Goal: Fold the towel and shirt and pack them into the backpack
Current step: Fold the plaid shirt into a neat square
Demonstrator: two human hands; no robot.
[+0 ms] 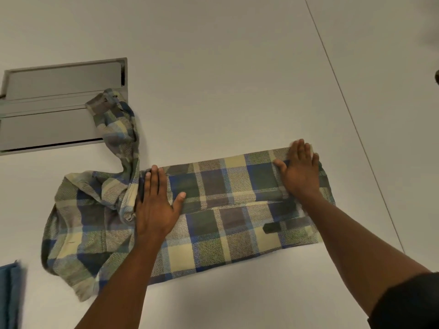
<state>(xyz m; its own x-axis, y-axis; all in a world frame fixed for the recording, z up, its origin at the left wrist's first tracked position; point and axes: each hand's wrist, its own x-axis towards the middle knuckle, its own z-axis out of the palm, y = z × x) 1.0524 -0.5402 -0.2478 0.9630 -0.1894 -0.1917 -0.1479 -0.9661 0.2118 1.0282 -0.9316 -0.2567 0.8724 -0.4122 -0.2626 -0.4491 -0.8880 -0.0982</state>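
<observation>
Centrally, the plaid shirt (213, 210) lay half-folded on the counter (237, 79), both grips spread flat on it: left hand (155, 205) mid-frame by the bunched sleeve, right hand (300, 169) pressing its right end.

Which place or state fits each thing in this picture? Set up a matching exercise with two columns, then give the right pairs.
Things
1. left hand
2. right hand
3. plaid shirt sleeve
4. blue towel

Places or states
A. at the picture's lower left edge, partly cut off
B. pressed flat near the far right end of the folded plaid shirt
C. trailing up onto the grey floor box lid in the table
D. pressed flat where the folded body meets the bunched part

Pairs: 1-D, 2-B, 3-C, 4-A
</observation>
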